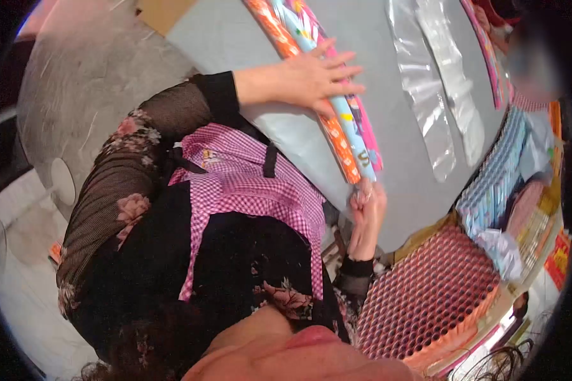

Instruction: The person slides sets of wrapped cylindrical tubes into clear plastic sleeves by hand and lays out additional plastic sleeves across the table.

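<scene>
Side by side on the grey table (pixel 413 209) lie three patterned rolls, which look like wrapping paper: an orange roll (pixel 340 149), a light blue roll (pixel 347 120) and a pink roll (pixel 372 143). Glossy clear plastic covers at least part of them. My left hand (pixel 305 79) rests palm down across the rolls, its fingers spread and slightly blurred. At the near end of the rolls, my right hand (pixel 370 206) is closed around a crumpled clear plastic end (pixel 364 189). Part of what it grips is hidden by the fingers.
Two flat clear plastic sleeves (pixel 426 95) lie across the table. Another pink roll (pixel 486 57) lies along the far edge. Beside the table sit a red honeycomb-patterned bundle (pixel 435 286) and a blue bundle (pixel 496 171). A transparent plastic sheet (pixel 102 82) spreads at the left.
</scene>
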Available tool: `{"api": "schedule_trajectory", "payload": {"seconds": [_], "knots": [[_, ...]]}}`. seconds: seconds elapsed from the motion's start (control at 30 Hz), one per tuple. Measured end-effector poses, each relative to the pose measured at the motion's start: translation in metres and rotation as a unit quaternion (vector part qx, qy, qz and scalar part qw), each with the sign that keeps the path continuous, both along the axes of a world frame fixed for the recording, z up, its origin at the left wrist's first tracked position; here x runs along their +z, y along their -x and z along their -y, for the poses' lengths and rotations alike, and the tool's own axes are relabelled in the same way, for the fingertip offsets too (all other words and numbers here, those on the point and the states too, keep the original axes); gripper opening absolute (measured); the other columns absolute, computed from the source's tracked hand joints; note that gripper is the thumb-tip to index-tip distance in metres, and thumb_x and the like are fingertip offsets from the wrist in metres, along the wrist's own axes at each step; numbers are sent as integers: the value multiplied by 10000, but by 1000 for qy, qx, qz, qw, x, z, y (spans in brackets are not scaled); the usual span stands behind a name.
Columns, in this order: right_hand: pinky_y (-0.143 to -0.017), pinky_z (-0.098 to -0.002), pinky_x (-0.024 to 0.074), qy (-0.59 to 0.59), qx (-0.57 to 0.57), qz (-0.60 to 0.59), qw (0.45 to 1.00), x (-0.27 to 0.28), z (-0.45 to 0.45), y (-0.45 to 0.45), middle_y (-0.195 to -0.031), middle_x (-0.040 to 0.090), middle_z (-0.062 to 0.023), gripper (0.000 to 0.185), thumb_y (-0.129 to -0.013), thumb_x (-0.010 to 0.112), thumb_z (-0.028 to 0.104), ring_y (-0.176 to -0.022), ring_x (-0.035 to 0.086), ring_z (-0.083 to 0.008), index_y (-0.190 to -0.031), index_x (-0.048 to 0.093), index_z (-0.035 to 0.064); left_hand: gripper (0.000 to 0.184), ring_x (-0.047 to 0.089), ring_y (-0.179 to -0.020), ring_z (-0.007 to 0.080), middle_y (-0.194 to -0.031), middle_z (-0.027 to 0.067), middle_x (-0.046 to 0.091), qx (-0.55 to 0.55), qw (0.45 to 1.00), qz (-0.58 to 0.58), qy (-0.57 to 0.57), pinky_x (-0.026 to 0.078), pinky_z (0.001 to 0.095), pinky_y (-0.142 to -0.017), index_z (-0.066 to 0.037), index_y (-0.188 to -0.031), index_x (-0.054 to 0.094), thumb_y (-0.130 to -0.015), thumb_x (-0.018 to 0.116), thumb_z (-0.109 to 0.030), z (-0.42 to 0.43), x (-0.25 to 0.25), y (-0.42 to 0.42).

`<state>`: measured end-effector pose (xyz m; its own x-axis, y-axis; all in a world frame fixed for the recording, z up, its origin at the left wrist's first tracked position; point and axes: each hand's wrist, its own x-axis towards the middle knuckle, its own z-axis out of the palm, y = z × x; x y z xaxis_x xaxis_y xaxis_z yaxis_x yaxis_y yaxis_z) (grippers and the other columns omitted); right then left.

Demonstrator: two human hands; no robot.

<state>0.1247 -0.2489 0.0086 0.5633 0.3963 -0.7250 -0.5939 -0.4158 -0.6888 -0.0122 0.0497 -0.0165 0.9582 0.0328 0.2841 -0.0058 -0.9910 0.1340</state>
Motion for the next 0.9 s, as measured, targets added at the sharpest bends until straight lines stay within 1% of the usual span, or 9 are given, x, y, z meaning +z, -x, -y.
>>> {"api": "schedule_trajectory", "payload": {"seconds": [0.13, 0.23, 0.33, 0.5, 0.57, 0.6, 0.67, 0.8, 0.9], "knots": [[-386, -220, 231, -33, -69, -93, 993, -14, 7, -13, -530, 375, 67, 201, -954, 580, 122, -388, 288, -45, -771, 495, 122, 843, 317, -1412, 287, -1489, 78, 407, 7, 1000, -3, -9, 204, 591, -1136, -204, -1451, 407, -735, 659, -570, 1, 1, 0], [-394, -227, 196, -138, -94, -272, 948, -22, 13, -22, -475, 310, 81, 215, -982, 502, 107, -370, 260, -56, -767, 493, 118, 824, 315, -1410, 289, -1490, 82, 403, -2, 1000, -10, -2, 196, 578, -1144, -203, -1452, 410, -751, 659, -557, 2, 7, 0], [-375, -251, 197, -152, -190, -366, 898, -17, 11, -22, -444, 318, 70, 156, -947, 544, 125, -338, 260, -69, -791, 541, 132, 821, 303, -1419, 284, -1496, 81, 396, -2, 1000, -28, 1, 189, 571, -1150, -204, -1455, 408, -753, 662, -546, 2, 12, 0], [-361, -238, 186, -151, -190, -345, 907, -16, 9, -14, -458, 359, 57, 129, -962, 548, 152, -331, 268, -63, -845, 553, 98, 853, 285, -1436, 280, -1506, 78, 389, 2, 999, -34, -6, 175, 564, -1157, -208, -1467, 394, -733, 672, -543, 2, 11, -1], [-368, -229, 221, -85, -54, -70, 992, -2, 7, 1, -487, 359, 60, 146, -952, 582, 154, -351, 265, -54, -829, 539, 87, 847, 297, -1431, 282, -1500, 78, 397, 15, 999, -34, -20, 183, 568, -1154, -207, -1463, 397, -736, 670, -543, 1, 10, 0], [-368, -229, 221, -93, -40, -75, 992, 0, 4, 3, -487, 359, 60, 146, -952, 582, 154, -351, 265, -54, -829, 539, 87, 839, 310, -1424, 286, -1493, 82, 406, 8, 1000, -27, -10, 194, 578, -1146, -207, -1460, 400, -739, 668, -544, 1, 9, -1], [-389, -228, 259, 34, 8, 20, 999, 3, 0, 6, -521, 361, 67, 181, -933, 624, 166, -386, 284, -49, -819, 517, 73, 832, 323, -1417, 290, -1486, 85, 415, 19, 999, -26, -8, 204, 588, -1139, -206, -1456, 402, -743, 665, -545, 0, 8, -1], [-457, -214, 279, -17, 6, -3, 1000, 10, 0, 8, -580, 365, 73, 176, -956, 590, 150, -464, 320, -45, -823, 510, 67, 813, 358, -1390, 302, -1456, 96, 441, -1, 1000, 13, -15, 234, 610, -1114, -204, -1440, 418, -746, 663, -551, -1, 6, 2], [-524, -201, 280, -132, 27, -24, 991, 27, 0, 13, -633, 361, 76, 181, -978, 545, 119, -539, 330, -30, -807, 495, 84, 764, 385, -1365, 309, -1419, 101, 481, -5, 999, 40, -20, 234, 612, -1107, -214, -1408, 465, -779, 619, -619, 1, 6, 3]]}}
